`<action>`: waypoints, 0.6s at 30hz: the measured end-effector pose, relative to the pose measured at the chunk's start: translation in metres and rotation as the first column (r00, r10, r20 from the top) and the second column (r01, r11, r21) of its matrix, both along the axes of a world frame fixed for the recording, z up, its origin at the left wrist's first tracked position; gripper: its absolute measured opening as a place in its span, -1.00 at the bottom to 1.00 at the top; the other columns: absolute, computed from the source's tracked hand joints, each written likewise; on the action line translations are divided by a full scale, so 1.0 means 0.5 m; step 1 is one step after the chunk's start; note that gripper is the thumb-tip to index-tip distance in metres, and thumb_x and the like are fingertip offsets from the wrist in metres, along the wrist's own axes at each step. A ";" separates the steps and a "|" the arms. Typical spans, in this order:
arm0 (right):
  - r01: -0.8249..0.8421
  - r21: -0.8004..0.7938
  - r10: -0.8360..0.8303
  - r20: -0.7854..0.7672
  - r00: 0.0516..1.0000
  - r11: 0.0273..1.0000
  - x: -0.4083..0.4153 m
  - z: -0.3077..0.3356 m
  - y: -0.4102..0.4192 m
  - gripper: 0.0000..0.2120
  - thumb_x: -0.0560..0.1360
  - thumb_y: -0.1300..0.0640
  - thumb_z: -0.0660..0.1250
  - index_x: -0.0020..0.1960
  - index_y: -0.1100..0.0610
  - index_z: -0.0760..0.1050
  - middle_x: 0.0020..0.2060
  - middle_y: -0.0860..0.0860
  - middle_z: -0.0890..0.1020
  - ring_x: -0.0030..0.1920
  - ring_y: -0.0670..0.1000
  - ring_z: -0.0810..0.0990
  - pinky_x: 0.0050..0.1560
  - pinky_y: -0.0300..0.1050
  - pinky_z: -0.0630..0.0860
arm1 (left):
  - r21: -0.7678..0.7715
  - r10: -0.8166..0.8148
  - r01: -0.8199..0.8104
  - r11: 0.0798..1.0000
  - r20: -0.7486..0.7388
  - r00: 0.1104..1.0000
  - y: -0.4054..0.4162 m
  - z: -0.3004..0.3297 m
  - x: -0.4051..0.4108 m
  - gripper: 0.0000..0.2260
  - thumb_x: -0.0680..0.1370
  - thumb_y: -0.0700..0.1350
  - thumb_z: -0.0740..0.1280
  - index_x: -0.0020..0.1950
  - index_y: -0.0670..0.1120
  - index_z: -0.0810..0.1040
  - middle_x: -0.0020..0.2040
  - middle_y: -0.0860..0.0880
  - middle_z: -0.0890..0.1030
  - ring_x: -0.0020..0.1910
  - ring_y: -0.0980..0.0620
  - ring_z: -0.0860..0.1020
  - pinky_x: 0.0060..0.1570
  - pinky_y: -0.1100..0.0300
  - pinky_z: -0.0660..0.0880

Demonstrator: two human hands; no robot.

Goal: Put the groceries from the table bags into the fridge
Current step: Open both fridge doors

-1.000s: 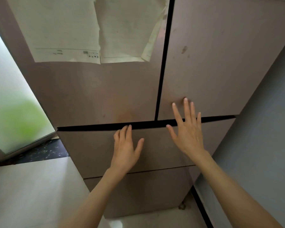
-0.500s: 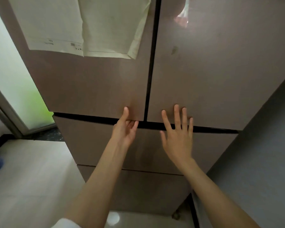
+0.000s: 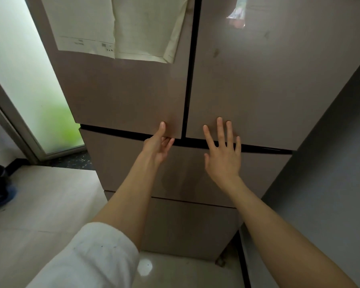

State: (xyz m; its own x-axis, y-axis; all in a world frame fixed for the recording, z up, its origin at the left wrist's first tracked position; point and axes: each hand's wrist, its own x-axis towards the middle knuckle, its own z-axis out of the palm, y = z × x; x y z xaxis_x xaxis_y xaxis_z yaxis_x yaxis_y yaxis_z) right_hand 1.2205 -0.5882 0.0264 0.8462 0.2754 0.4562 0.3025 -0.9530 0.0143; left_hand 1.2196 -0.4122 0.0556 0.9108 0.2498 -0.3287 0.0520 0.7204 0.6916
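Head view puts the fridge (image 3: 258, 90) straight ahead at 12 o'clock, all its doors shut, with no groceries or bags in sight. My left hand (image 3: 158, 146) is the nearer one to the job: it sits at the bottom inner corner of the upper left door (image 3: 123, 96), thumb flat on the door face, fingers curled under the lower edge into the dark gap above the drawer (image 3: 185, 169). That grip looks closed on the door edge, though the fingertips are hidden in the gap, so I can't be sure how firmly. The edge runs from 9 to 3 o'clock under my fingers; the seam between the two doors runs up toward 12, just right of my thumb. My right hand (image 3: 222, 159) is spread wide, holding nothing, fingertips at the bottom of the upper right door (image 3: 279, 96). I judge the pull comes next, toward me at 6 o'clock.
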 end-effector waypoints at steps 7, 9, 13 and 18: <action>0.032 -0.018 -0.032 -0.010 0.999 0.999 -0.006 0.011 0.009 -0.19 0.46 0.06 0.37 0.51 -0.06 -0.08 0.45 0.04 -0.27 0.46 0.10 -0.28 0.44 0.23 0.02 | -0.013 0.039 -0.040 0.999 -0.045 0.998 0.000 0.004 -0.007 -0.67 0.51 -0.11 0.35 0.21 -0.23 0.46 0.23 -0.16 0.54 0.03 0.02 0.54 -0.10 0.20 0.52; 0.054 -0.052 -0.055 -0.024 0.998 0.997 -0.008 0.011 0.013 -0.20 0.47 0.07 0.36 0.52 -0.06 -0.08 0.45 0.04 -0.29 0.49 0.13 -0.24 0.44 0.23 0.01 | -0.017 0.037 -0.038 0.999 -0.057 0.998 0.003 0.004 -0.016 -0.75 0.51 -0.12 0.36 0.11 -0.24 0.49 0.19 -0.17 0.55 -0.01 0.02 0.55 -0.03 0.21 0.51; 0.121 -0.068 -0.126 -0.074 0.989 0.990 -0.017 0.020 0.028 -0.23 0.51 0.08 0.28 0.52 -0.05 -0.14 0.42 0.04 -0.37 0.51 0.17 -0.23 0.44 0.21 0.01 | -0.009 0.007 -0.008 1.000 -0.089 0.996 0.023 -0.002 -0.061 -0.77 0.48 -0.12 0.39 0.01 -0.25 0.49 0.07 -0.18 0.58 -0.17 0.05 0.57 -0.16 0.22 0.55; 0.165 0.080 -0.138 -0.271 0.953 0.983 -0.056 0.037 0.060 -0.35 0.59 -0.03 0.11 0.52 -0.03 -0.21 0.49 0.08 -0.34 0.51 0.14 -0.25 0.46 0.20 -0.06 | 0.013 -0.093 0.095 0.995 -0.096 0.991 0.061 0.002 -0.114 -0.79 0.48 -0.13 0.39 -0.03 -0.23 0.47 -0.05 -0.14 0.56 -0.19 0.06 0.56 -0.11 0.20 0.52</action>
State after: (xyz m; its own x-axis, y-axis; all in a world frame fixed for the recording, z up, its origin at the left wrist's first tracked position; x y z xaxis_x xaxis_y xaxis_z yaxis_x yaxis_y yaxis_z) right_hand 1.1923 -0.5581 0.0447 0.9681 0.0991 0.2302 0.1346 -0.9804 -0.1441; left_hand 1.1626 -0.3819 0.0567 0.8952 0.1709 -0.4117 0.1854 0.6971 0.6926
